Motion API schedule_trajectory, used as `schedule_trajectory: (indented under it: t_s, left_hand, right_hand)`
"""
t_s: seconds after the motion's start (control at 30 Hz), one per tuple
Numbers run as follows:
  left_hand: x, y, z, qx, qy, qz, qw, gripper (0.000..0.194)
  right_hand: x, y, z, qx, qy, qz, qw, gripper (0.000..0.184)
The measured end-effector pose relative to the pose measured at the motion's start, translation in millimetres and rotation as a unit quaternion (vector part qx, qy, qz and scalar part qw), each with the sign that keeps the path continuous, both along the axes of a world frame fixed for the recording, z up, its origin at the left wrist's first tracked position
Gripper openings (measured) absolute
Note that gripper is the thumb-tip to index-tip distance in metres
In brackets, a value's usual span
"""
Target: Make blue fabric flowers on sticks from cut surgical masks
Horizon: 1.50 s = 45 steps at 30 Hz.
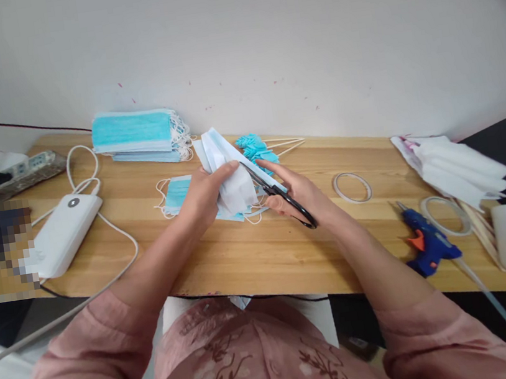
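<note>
My left hand (210, 190) pinches a white and pale blue face mask (236, 182), partly unfolded, above the middle of the table. Black-handled scissors (293, 204) are in my right hand (298, 192), their blades reaching up and left against the mask's right side. Whether the blades are parted is hard to make out. Below the held mask lie blue face masks (177, 194) with white ear loops. Just behind my right hand are turquoise pleated pieces (254, 146) with thin wooden sticks (286, 142).
A stack of blue masks (132, 131) stands by the wall. On the left are a white power bank (68, 231) with cables and a power strip (19, 172). A tape roll (352, 188), a blue glue gun (427, 240) and a white package (459, 167) lie to the right.
</note>
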<state>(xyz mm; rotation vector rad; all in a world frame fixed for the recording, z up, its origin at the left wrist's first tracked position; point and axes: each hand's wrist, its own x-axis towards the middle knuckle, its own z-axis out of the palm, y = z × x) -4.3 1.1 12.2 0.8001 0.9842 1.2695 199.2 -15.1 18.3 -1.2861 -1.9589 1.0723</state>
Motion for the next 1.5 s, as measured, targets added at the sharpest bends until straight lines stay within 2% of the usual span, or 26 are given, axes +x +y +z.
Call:
schedule_trajectory:
  t_s: [0.1, 0.33, 0.57, 0.7, 1.1, 1.3, 1.5]
  left_hand:
    - [0.0, 0.2, 1.6, 0.006, -0.008, 0.008, 1.0, 0.04]
    - [-1.3, 1.6, -0.3, 0.015, -0.007, 0.015, 1.0, 0.041]
    - [-1.8, 1.6, 0.2, 0.013, 0.003, 0.018, 1.0, 0.042]
    - [-1.2, 1.4, -0.9, 0.02, 0.004, 0.02, 1.0, 0.042]
    - [3.2, -0.3, 2.6, 0.012, -0.005, 0.057, 0.998, 0.043]
    - [4.7, -2.4, -0.1, 0.015, 0.001, 0.018, 1.0, 0.041]
    - [5.7, -2.9, -4.6, 0.003, 0.011, 0.006, 1.0, 0.041]
  right_hand:
    - [1.9, 0.9, -1.6, 0.002, 0.002, 0.02, 1.0, 0.093]
    - [-1.3, 2.2, -1.9, -0.016, -0.011, 0.015, 1.0, 0.101]
    - [2.7, 1.3, 5.8, -0.131, 0.082, 0.055, 0.986, 0.112]
    - [4.2, 2.2, 4.5, -0.157, 0.096, 0.058, 0.981, 0.113]
    - [-1.3, -2.3, 3.2, -0.136, 0.08, 0.003, 0.988, 0.098]
    - [-3.1, -3.0, 3.4, -0.126, 0.069, 0.008, 0.99, 0.098]
    - [-2.4, -2.7, -0.8, -0.107, 0.079, 0.005, 0.991, 0.096]
